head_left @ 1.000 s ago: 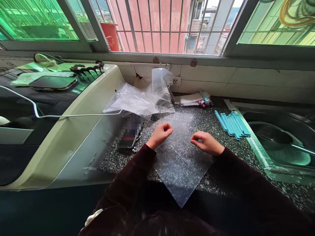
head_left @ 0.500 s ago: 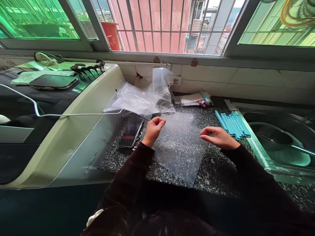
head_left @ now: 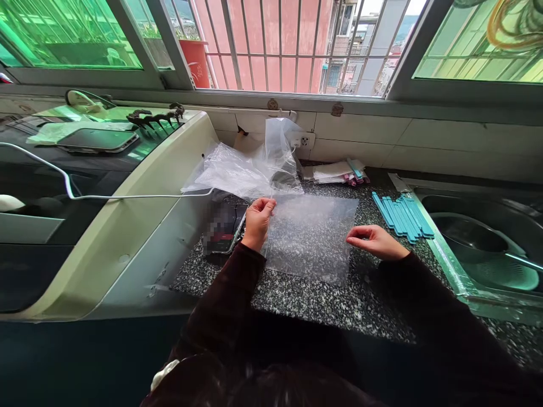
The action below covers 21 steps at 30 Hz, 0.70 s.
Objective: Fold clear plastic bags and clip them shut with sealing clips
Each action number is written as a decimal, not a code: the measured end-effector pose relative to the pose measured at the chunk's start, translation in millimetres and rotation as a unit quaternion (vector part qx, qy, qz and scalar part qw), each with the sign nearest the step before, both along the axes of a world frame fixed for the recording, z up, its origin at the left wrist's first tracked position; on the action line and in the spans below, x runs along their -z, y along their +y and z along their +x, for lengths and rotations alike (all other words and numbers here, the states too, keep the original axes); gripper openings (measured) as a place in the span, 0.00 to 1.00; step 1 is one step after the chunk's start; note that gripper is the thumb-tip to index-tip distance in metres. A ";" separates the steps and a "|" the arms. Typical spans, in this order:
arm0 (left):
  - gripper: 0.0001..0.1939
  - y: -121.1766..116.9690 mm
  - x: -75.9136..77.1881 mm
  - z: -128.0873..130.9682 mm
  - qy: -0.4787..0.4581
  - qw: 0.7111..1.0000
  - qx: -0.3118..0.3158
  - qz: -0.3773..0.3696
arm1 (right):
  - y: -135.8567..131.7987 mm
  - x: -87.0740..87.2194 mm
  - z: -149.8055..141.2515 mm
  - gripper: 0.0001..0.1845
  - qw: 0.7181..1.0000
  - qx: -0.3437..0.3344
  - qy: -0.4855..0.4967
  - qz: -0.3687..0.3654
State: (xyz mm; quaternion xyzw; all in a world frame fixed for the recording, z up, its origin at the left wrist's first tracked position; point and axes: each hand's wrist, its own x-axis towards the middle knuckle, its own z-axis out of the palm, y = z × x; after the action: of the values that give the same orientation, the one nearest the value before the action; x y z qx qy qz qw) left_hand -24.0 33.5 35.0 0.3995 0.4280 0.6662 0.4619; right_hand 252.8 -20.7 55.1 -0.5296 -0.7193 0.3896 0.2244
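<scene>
A clear, flat plastic bag [head_left: 311,243] lies over the speckled dark countertop [head_left: 297,297] in front of me. My left hand [head_left: 258,223] pinches its upper left corner between thumb and fingers. At the bag's right edge is my right hand [head_left: 375,242], fingers pressed together with the tips on the edge; what lies between them is hard to make out. A heap of crumpled clear plastic bags [head_left: 233,169] sits behind, near the wall. Several light-blue strips [head_left: 401,217] lie side by side to the right of the bag.
A phone [head_left: 224,229] lies left of my left hand. A large pale appliance [head_left: 169,186] fills the left side, with a white cable [head_left: 139,196] across it. To the right is a sink [head_left: 449,226] holding a bowl. Small packets [head_left: 335,171] lie by the wall.
The bag has turned and now lies squarer to me, its lower corner drawn up and away. My left hand has shifted slightly; my right hand's fingers have flattened together.
</scene>
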 end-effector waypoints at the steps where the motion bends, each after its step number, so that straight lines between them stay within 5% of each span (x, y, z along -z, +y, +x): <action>1: 0.10 0.1 0.8 0.2 0.003 1.000 0.011 -0.011 | 0.5 0.0 1.4 0.27 1.000 0.012 0.010 0.010; 12: 0.12 0.3 18.9 2.3 0.145 0.941 0.247 -0.182 | 10.0 2.6 25.2 0.27 0.984 0.141 0.066 0.088; 21: 0.13 -7.1 26.2 11.2 0.179 0.943 0.232 -0.156 | 9.9 0.0 25.2 0.27 0.980 0.145 0.069 0.114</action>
State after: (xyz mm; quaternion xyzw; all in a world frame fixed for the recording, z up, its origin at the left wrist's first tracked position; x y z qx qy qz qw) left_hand -12.8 26.4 8.8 0.5236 0.4975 0.3833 0.5757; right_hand 278.0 -10.8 55.1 -0.5712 -0.6570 0.3038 0.3870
